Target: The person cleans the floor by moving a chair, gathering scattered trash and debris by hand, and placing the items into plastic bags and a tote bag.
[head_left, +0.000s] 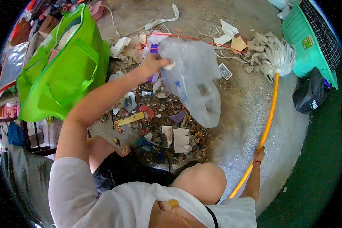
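Note:
My left hand (154,65) reaches forward over a pile of litter (159,110), its fingers closed on the edge of a clear plastic bag (193,68). The bag hangs to the right of the hand, with its handle loops low and loose. Off to the right, my right hand (258,155) is wrapped round the yellow handle (271,106) of a mop. The mop's white string head (271,53) lies on the floor at the far end. A playing card (225,71) rests just right of the bag.
A bulging bright green bag (64,72) stands at the left. A teal crate (306,41) is at the upper right, with a black plastic bag (311,91) beside it. Paper scraps (228,32), a yellow strip (129,119) and red string (186,37) lie about the floor.

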The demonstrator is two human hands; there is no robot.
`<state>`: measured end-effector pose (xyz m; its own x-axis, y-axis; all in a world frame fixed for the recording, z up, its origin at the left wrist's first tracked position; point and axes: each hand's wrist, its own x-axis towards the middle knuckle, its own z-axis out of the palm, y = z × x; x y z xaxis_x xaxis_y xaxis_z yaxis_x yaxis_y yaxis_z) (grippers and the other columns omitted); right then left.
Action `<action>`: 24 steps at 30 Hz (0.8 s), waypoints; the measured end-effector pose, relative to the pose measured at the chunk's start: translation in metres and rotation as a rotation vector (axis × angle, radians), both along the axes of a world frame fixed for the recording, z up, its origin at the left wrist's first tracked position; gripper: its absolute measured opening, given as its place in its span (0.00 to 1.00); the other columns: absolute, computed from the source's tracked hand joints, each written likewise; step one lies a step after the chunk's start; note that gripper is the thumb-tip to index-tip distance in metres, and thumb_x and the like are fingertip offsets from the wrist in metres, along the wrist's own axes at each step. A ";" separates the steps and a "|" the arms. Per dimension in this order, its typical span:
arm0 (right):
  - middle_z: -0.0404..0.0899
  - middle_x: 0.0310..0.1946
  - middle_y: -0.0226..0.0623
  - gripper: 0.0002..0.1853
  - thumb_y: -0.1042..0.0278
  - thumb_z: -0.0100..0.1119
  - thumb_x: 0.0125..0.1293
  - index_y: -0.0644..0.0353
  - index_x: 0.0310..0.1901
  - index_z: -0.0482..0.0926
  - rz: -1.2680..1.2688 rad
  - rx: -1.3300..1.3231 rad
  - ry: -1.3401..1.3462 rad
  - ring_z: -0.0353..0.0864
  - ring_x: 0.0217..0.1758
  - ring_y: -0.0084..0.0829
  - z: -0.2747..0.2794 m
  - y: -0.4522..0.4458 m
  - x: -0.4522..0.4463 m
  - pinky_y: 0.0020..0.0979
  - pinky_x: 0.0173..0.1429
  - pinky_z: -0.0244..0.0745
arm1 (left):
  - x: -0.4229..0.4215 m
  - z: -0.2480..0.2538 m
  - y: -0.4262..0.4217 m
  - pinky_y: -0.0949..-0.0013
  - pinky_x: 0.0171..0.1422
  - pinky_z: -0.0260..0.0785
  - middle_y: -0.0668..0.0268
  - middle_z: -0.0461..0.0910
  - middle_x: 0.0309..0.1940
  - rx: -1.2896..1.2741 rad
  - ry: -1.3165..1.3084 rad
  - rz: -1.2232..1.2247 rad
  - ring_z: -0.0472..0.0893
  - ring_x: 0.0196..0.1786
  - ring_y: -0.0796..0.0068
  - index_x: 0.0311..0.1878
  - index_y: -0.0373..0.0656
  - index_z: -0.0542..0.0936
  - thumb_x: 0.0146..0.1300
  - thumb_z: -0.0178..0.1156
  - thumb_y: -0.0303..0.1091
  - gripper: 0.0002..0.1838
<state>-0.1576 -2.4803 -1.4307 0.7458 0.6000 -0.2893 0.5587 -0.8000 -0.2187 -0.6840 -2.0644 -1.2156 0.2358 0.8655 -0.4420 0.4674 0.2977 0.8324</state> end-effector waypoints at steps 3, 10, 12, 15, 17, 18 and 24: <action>0.73 0.34 0.44 0.27 0.76 0.58 0.47 0.64 0.51 0.62 0.249 0.480 0.043 0.73 0.36 0.38 0.029 0.092 -0.031 0.34 0.39 0.69 | -0.006 0.029 0.021 0.73 0.34 0.66 0.64 0.75 0.30 0.092 -0.246 0.226 0.73 0.32 0.75 0.36 0.33 0.75 0.48 0.59 0.39 0.17; 0.73 0.25 0.50 0.17 0.76 0.59 0.43 0.67 0.35 0.65 0.261 0.137 0.078 0.76 0.29 0.45 0.127 0.255 -0.061 0.38 0.31 0.71 | -0.021 0.136 0.056 0.75 0.31 0.63 0.61 0.73 0.24 0.478 -0.174 0.384 0.71 0.27 0.75 0.31 0.28 0.75 0.44 0.62 0.44 0.23; 0.73 0.24 0.48 0.15 0.75 0.58 0.42 0.65 0.33 0.65 0.219 0.026 0.129 0.75 0.27 0.45 0.163 0.250 -0.072 0.37 0.32 0.71 | -0.028 0.172 0.052 0.75 0.31 0.62 0.63 0.72 0.24 0.441 -0.221 0.528 0.69 0.25 0.76 0.29 0.27 0.74 0.44 0.61 0.47 0.25; 0.74 0.26 0.48 0.14 0.75 0.56 0.42 0.63 0.32 0.65 0.245 -0.071 0.245 0.76 0.31 0.46 0.230 0.205 -0.105 0.37 0.36 0.72 | -0.049 0.225 0.033 0.75 0.32 0.62 0.64 0.72 0.25 0.496 -0.156 0.477 0.69 0.27 0.77 0.30 0.29 0.74 0.46 0.60 0.45 0.23; 0.74 0.29 0.51 0.15 0.74 0.55 0.43 0.66 0.35 0.66 0.360 -0.186 0.154 0.76 0.35 0.47 0.262 0.167 -0.125 0.38 0.39 0.72 | -0.061 0.258 0.020 0.75 0.32 0.62 0.64 0.72 0.27 0.511 -0.084 0.432 0.69 0.29 0.77 0.31 0.30 0.74 0.48 0.59 0.43 0.21; 0.74 0.29 0.52 0.16 0.74 0.54 0.43 0.66 0.36 0.66 0.377 -0.248 0.195 0.75 0.34 0.48 0.289 0.150 -0.140 0.40 0.38 0.72 | -0.065 0.275 0.014 0.75 0.32 0.61 0.64 0.72 0.28 0.506 -0.058 0.409 0.68 0.30 0.78 0.32 0.31 0.74 0.48 0.59 0.43 0.20; 0.74 0.29 0.53 0.18 0.74 0.55 0.43 0.69 0.39 0.67 0.382 -0.414 0.557 0.75 0.32 0.48 0.461 0.080 -0.248 0.38 0.36 0.72 | -0.106 0.381 -0.017 0.70 0.34 0.64 0.61 0.72 0.30 0.116 -0.342 0.677 0.71 0.32 0.71 0.40 0.35 0.73 0.47 0.59 0.32 0.16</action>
<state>-0.4055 -2.4005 -0.9695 0.1894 0.5474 -0.8152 0.7067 -0.6524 -0.2739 -0.7898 -2.0812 -0.8346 -0.2547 0.9062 -0.3374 -0.0748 0.3294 0.9412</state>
